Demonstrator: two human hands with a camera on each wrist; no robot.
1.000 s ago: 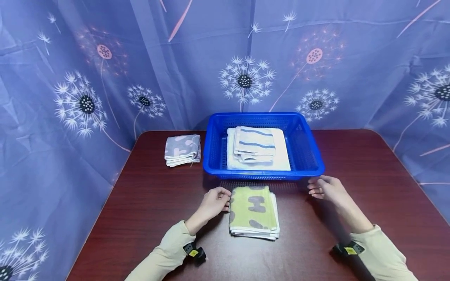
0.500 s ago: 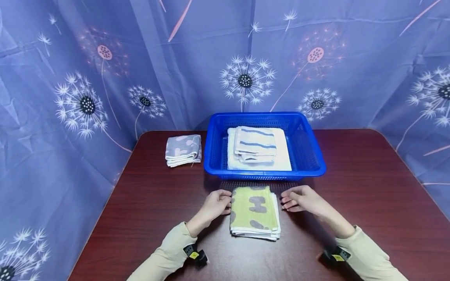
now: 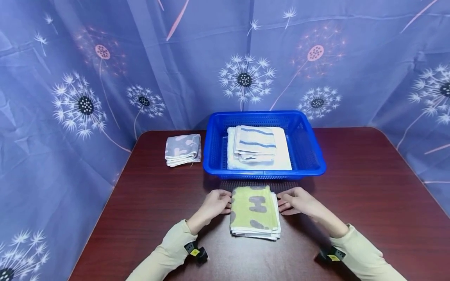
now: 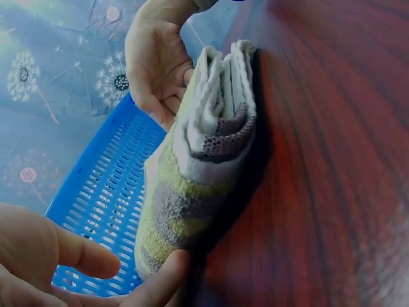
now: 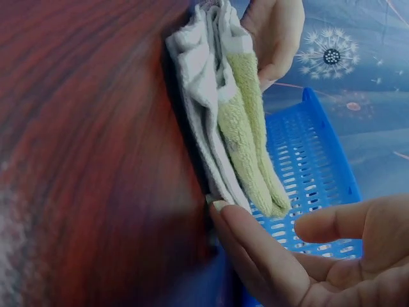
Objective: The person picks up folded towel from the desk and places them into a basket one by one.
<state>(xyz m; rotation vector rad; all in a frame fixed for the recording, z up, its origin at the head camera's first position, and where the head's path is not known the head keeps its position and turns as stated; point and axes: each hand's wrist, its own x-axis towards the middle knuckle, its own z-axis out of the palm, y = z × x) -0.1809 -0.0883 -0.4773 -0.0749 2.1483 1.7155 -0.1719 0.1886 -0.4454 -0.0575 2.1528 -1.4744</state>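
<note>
While dandelion curtain backs reddish tbl | L fingers, R fingers loose, touching towel

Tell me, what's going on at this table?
A person has their left hand and right hand at opposite sides of a folded green towel on the table, fingertips at its edges but not closed round it. Just beyond, a blue basket holds a striped towel lying on a white one. A folded gray towel lies left of the basket.
</note>
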